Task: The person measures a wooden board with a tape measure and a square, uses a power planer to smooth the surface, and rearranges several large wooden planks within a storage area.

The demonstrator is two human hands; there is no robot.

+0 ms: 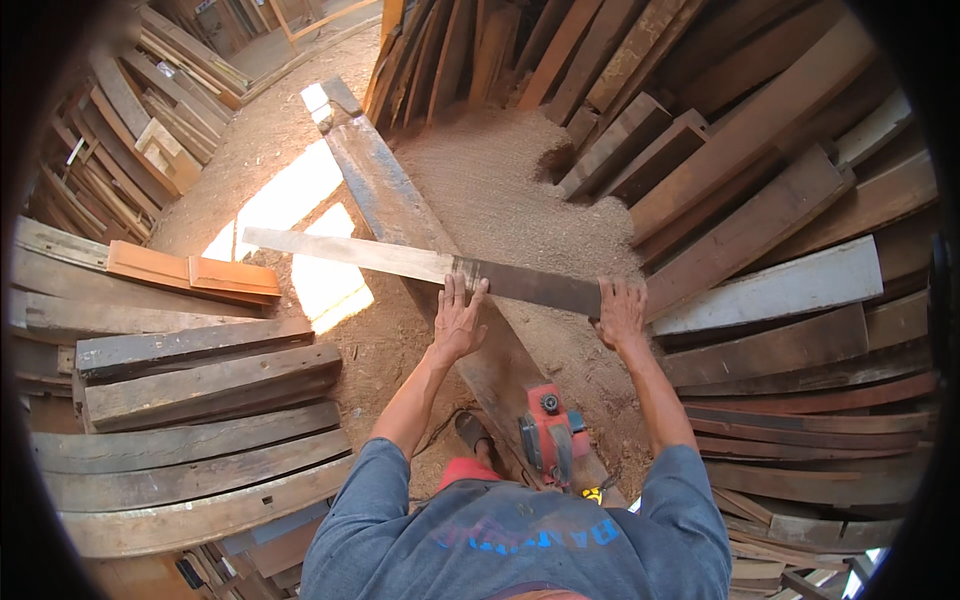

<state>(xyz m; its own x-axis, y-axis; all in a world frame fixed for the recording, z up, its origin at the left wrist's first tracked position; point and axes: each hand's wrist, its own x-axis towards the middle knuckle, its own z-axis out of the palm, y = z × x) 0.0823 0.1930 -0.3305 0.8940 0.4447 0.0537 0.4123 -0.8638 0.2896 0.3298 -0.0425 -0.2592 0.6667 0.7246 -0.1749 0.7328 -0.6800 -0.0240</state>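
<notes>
A narrow wooden plank lies slantwise across a long thick beam. Its left part is pale and bare, its right part dark. My left hand rests on the plank's near edge at the middle, fingers spread over the wood. At the right end, my right hand is closed around the plank, fingers on top; its thumb is mostly hidden. A red electric planer sits on the near end of the beam, between my arms.
Stacked boards line the left side, with two orange wood pieces on top. More timber leans and lies along the right. Shavings and sawdust cover the ground. A dark cord runs near my sandalled foot.
</notes>
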